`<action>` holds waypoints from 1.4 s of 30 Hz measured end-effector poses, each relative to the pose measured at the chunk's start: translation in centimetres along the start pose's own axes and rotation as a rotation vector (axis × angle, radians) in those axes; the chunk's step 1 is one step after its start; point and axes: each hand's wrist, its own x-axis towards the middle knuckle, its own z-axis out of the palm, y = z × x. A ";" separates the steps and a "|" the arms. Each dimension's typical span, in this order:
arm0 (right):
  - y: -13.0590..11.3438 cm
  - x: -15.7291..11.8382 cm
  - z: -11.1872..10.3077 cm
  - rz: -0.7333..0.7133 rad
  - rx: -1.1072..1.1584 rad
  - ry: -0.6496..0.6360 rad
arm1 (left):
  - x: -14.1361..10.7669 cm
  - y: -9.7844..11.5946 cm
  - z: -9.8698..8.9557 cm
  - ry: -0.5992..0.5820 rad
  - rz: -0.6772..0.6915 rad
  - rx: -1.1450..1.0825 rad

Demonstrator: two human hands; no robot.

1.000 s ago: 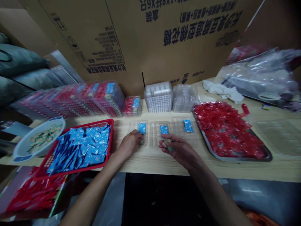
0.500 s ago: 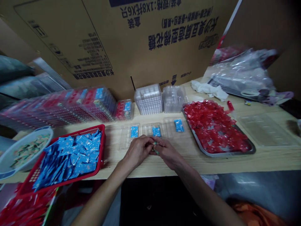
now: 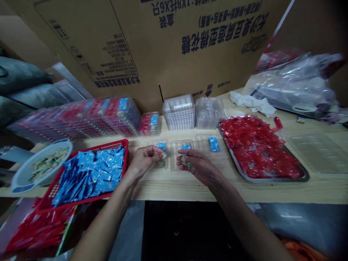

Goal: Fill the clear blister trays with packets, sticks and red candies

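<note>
Fingers (image 3: 155,149) above pale wooden table (image 3: 168,190), big carton (image 3: 154,54) behind

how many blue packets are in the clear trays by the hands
3: first packet in the left tray, second packet in the middle tray, third packet in the right tray. The left hand and right hand partly cover trays, so more may be hidden.

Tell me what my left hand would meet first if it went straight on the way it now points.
Your left hand would probably meet the clear tray by its fingertips; passing above that, it might reach your right hand. Its height is unclear.
</note>
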 end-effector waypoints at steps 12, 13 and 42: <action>-0.4 2.2 0.6 0.000 -0.130 -0.065 | 0.6 0.3 -1.1 -0.021 0.050 0.129; -0.7 2.1 0.3 -0.005 -0.121 -0.030 | 0.7 -0.1 -1.7 -0.013 0.069 0.253; -1.2 -2.0 -3.3 -0.010 0.083 0.104 | -0.4 -2.3 2.2 -0.071 0.383 0.635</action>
